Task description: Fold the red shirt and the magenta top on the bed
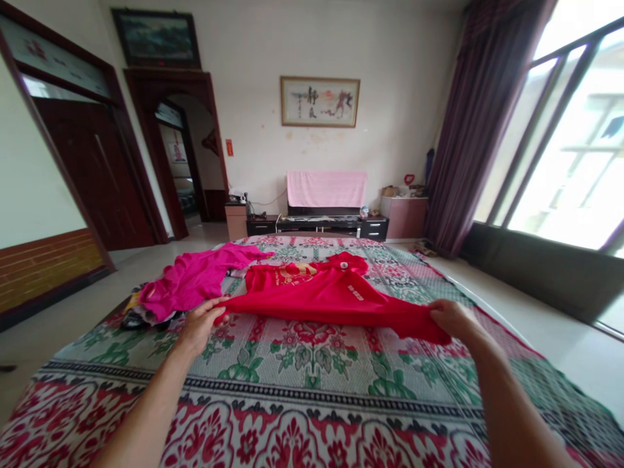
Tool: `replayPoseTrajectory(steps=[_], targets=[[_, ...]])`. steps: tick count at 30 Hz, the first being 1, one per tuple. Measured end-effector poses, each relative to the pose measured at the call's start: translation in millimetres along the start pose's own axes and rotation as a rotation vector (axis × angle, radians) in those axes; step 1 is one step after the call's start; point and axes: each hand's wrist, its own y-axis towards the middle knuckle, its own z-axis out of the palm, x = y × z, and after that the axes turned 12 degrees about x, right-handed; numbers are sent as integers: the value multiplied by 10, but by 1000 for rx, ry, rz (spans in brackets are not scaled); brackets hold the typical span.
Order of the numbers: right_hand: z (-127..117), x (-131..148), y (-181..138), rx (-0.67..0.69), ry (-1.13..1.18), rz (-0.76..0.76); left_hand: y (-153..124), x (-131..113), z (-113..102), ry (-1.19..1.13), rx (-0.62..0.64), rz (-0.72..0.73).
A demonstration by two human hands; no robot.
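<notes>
A red garment (pixel 316 302) lies across the middle of a patterned cover (pixel 312 390), its near edge drawn out sideways between the person's two hands. The left hand (pixel 199 326) grips one end of it between thumb and fingers, and the right hand (pixel 453 318) pinches the other end, with a bit of red cloth hanging past the fingers. Between them the near edge runs nearly straight; whether it is lifted clear of the cover I cannot tell. Farther back the cloth is loosely bunched, showing a gold print (pixel 297 272) on the left, a small round badge (pixel 344 265) near the far folds and a line of white lettering (pixel 359 294) to the right, too blurred to read

Just beyond the left hand, a bright pink garment (pixel 190 283) lies crumpled on top of some darker, mixed-colour cloth (pixel 141 320). The cover beneath everything carries red and green flowers, with a dark banded border nearer the person

Past the far edge of the cover stands a low black cabinet (pixel 374 229), with a pale pink cloth (pixel 326 188) draped above it. A pinkish cabinet (pixel 405 218) with small objects on top stands to its right. A framed picture (pixel 320 102) hangs on the wall above; a purple curtain (pixel 480 130) and a bright window (pixel 580 136) fill the right side, and a dark red door (pixel 95 172) stands on the left
</notes>
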Motion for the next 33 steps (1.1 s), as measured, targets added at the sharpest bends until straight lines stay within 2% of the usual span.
replayPoseTrajectory(steps=[2,6,9,11,15,18,22,27,33], targets=[[-3,-96,24,-28,-6,47,21,49,-70,46,-49,4],[76,-192,84,70,-52,49,21,87,-64,213,-54,-20],[128,-85,84,-104,-114,32,-16,40,8,251,-53,-52],[169,87,37,-154,-114,-90,-39,4,46,269,-55,-59],[363,510,-117,87,-53,-540,-55,-1,55,291,-63,-57],[581,694,-175,196,-128,-697,-33,54,14,274,-50,-51],[787,682,-100,193,-260,-692,15,129,-62,254,-34,-15],[794,610,-5,175,-258,-696,31,138,-145,265,-19,-23],[798,607,-13,39,-243,-597,-38,124,-134,180,258,23]])
